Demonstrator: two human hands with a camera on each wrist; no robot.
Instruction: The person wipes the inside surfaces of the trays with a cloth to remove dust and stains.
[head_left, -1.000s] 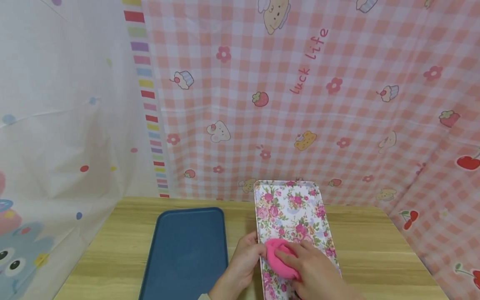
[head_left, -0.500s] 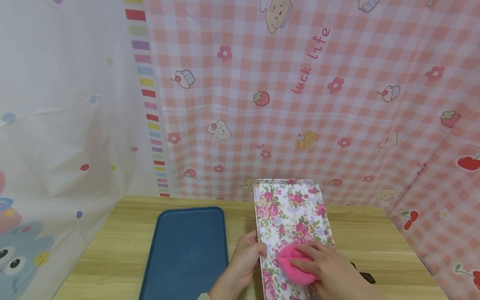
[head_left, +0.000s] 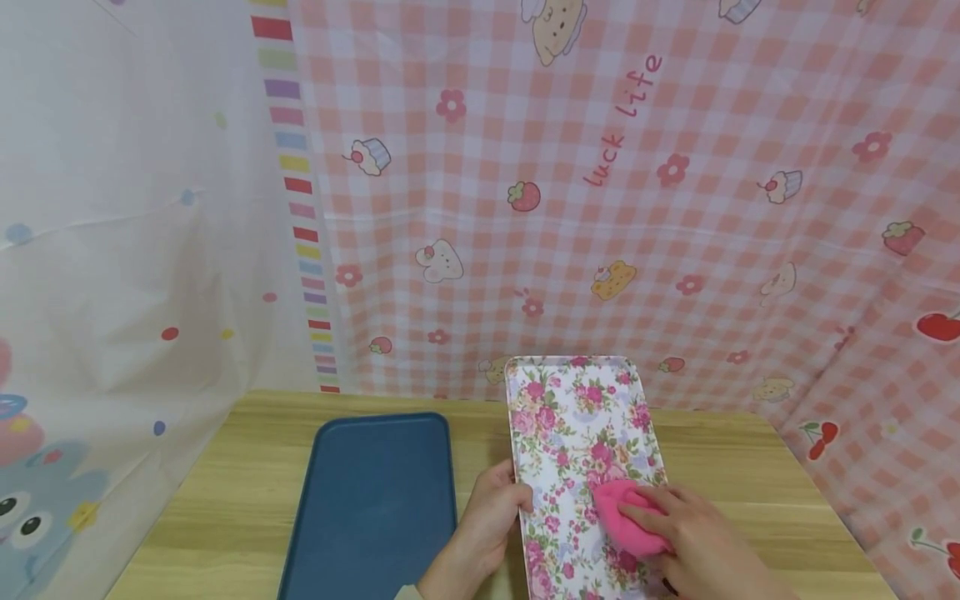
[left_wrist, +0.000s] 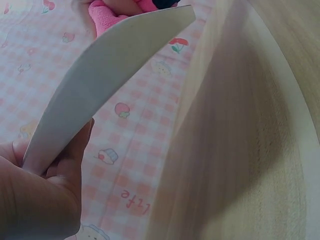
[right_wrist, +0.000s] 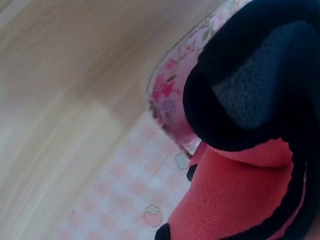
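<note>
A white tray with pink roses (head_left: 558,442) is held up at a tilt over the wooden table, its far end in front of the checked curtain. My left hand (head_left: 486,523) grips its left edge, thumb over the rim. The left wrist view shows the tray's pale side (left_wrist: 95,80) above the table. My right hand (head_left: 701,537) holds a bunched pink cloth (head_left: 628,521) against the tray's face, toward its right edge. In the right wrist view the cloth's black edging (right_wrist: 200,110) fills much of the picture and hides the fingers.
A dark blue tray (head_left: 375,500) lies flat on the wooden table (head_left: 750,475), left of my left hand. Pink checked curtain (head_left: 450,192) stands behind and at the right; a white dotted sheet (head_left: 135,275) hangs at the left.
My right hand has moved the pink cloth rightward across the flowered tray, from near the left thumb toward the right edge. The left hand and blue tray have stayed in place.
</note>
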